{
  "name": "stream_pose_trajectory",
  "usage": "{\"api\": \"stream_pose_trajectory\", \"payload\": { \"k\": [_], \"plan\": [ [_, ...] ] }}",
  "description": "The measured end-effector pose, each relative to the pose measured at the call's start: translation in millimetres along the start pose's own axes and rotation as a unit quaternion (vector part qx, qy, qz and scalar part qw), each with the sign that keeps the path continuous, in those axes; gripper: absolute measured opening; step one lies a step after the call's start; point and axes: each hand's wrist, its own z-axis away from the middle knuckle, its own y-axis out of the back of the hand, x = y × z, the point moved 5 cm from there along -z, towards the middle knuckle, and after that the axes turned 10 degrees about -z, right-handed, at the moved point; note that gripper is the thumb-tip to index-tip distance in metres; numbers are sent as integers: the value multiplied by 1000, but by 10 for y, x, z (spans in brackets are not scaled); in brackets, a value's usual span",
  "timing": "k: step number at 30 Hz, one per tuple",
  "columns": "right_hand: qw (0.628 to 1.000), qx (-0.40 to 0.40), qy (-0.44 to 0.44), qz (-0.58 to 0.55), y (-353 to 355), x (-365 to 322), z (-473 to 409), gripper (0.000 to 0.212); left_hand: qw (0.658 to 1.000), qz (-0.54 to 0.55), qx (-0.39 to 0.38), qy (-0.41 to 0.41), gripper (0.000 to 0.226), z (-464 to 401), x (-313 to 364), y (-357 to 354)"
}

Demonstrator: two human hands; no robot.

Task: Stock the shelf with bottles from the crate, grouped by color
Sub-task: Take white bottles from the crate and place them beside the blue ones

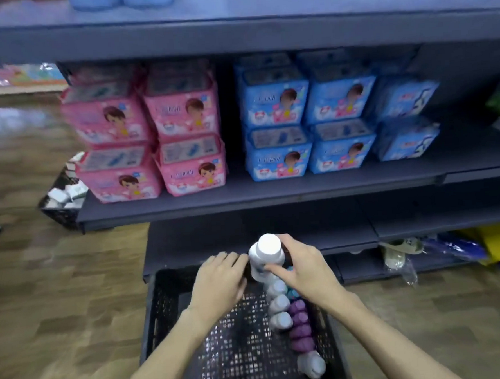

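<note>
White bottle [266,257]; black crate [157,318]; purple bottles [301,326].

A black plastic crate [160,320] with mesh walls and a mesh floor stands on the wooden floor, just near the lowest shelf [275,240], which is dark grey. One white bottle [266,257] with a round white cap is upright above the far part of the crate. Behind it, along the right side of the crate, a row of white bottles [277,303] stands, and one more white bottle [312,364] is at the near right corner. Purple bottles [301,326] stand in a row just right of the white ones. Something teal [293,292] shows between them, too hidden to tell.
</note>
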Motion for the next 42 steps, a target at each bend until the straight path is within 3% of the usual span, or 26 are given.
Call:
{"api": "stream_pose_trajectory", "payload": {
  "k": [8, 15, 20, 25, 32, 37, 42],
  "plan": [
    [991, 34, 123, 46, 916, -1039, -502, 55, 981, -69, 178, -20, 35, -610, -356, 1418],
    [973, 85, 206, 59, 1767, -2055, -844, 50, 937, -143, 318, -13, 10, -1018, -551, 2651],
    [961, 126, 245, 34, 2324, -2797, -1043, 42, 905, -179, 386, 9, 10, -1260, -699, 3524],
    [957, 125, 260, 42, 2677, -3271, -1290, 43, 889, -202, 411, 15, 9, -1460, -834, 4082],
    [961, 90, 259, 24, 2876, -3430, -1698, 43, 887, -196, 417, 26, 26, -1688, -959, 4341],
    [970, 73, 232, 15, 2821, -3271, -1942, 44, 901, -208, 378, 42, 5, -1844, -1033, 4245],
    [979, 65, 181, 74, 2719, -3125, -2064, 56, 914, -236, 326, 43, 18, -1920, -1079, 4003]
  ]
}}
